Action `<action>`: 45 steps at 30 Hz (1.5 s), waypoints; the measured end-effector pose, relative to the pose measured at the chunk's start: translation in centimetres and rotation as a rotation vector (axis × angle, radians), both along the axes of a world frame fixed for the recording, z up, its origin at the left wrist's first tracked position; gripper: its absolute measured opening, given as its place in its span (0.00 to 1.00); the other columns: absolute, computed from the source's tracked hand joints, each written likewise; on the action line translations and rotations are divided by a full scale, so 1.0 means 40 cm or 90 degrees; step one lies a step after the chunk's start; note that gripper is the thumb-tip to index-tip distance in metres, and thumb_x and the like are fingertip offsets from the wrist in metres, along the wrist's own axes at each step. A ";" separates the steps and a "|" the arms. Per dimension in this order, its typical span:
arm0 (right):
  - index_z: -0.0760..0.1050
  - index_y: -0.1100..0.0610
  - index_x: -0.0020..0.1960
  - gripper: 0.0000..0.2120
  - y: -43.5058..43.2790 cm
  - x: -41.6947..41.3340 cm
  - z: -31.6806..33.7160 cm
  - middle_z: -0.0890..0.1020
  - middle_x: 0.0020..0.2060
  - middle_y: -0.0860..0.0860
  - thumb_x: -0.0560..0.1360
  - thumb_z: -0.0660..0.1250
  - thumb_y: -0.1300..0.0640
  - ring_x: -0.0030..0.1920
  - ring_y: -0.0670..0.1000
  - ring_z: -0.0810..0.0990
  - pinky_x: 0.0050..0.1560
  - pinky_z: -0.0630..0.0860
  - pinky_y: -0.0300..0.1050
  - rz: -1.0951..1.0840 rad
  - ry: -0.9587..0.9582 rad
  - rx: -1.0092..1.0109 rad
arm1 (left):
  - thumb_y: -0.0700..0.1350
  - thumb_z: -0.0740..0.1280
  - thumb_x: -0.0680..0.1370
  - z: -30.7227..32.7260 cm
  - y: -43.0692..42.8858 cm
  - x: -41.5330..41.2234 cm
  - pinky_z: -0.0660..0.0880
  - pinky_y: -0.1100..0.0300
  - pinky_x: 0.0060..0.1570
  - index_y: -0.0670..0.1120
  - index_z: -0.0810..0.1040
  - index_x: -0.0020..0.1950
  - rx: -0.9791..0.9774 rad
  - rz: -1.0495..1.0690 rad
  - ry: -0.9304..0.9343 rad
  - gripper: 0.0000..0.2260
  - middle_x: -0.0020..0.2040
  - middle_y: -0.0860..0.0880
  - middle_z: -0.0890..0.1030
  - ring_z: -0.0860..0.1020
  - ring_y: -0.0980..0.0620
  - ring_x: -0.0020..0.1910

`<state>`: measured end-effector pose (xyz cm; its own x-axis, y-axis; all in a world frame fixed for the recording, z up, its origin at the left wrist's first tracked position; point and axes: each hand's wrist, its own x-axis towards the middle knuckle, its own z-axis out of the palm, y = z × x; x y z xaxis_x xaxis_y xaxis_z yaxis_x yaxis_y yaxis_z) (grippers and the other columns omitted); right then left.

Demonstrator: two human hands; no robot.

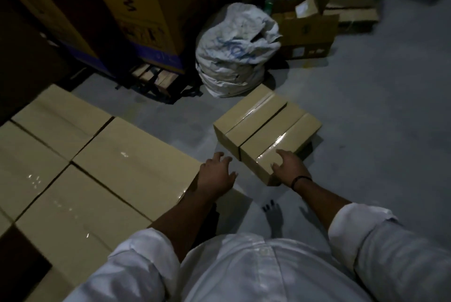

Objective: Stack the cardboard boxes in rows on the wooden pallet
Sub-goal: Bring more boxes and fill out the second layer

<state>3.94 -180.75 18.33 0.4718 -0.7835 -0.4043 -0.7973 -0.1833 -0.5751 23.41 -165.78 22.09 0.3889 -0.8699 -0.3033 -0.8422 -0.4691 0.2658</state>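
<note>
1. Nearest me, my left hand (217, 174) hangs over the near right corner of the stacked row of boxes (97, 167). Its fingers are spread and it holds nothing.
2. My right hand (290, 167) lies on top of the near taped box (280, 145), at the end closest to me. The fingers are splayed and a bit bent, resting there rather than clamped, so no real grip yet.
3. The bit that matters: that box sits on the floor (366, 131), just right of the stack's corner, with its long axis running away from me and off to the right. The right hand is already on it, and the left is just short of its left side. I reckon it needs a hand on each long side.
4. It's plain brown cardboard with glossy tape down the top seam, closed and square-edged.
5. A second taped box (251, 118) lies flush against its far-left long side.
6. The pallet itself is hidden under the stack.
7. Further back are a white sack (234, 50), a big printed carton (136, 9) and some open cartons (310, 28).
</note>
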 end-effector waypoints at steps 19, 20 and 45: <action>0.57 0.60 0.80 0.32 -0.417 -0.099 -0.135 0.66 0.76 0.60 0.81 0.65 0.51 0.74 0.60 0.66 0.75 0.63 0.51 -0.305 0.011 0.099 | 0.59 0.65 0.81 -0.195 -0.629 0.043 0.72 0.48 0.62 0.51 0.69 0.76 0.111 -0.183 0.035 0.25 0.77 0.46 0.65 0.73 0.41 0.68; 0.57 0.60 0.80 0.32 -0.442 -0.091 -0.136 0.66 0.76 0.60 0.81 0.65 0.51 0.74 0.60 0.65 0.74 0.62 0.50 -0.312 0.011 0.104 | 0.58 0.64 0.81 -0.201 -0.662 0.050 0.72 0.48 0.62 0.51 0.69 0.76 0.112 -0.183 0.045 0.25 0.77 0.46 0.65 0.73 0.41 0.68; 0.54 0.57 0.81 0.34 -0.807 -0.010 -0.805 0.57 0.79 0.58 0.81 0.64 0.49 0.76 0.60 0.61 0.75 0.61 0.51 -0.434 0.034 0.239 | 0.57 0.66 0.81 -0.763 -1.208 0.039 0.77 0.50 0.60 0.52 0.76 0.71 0.126 -0.153 0.163 0.20 0.70 0.49 0.76 0.77 0.47 0.64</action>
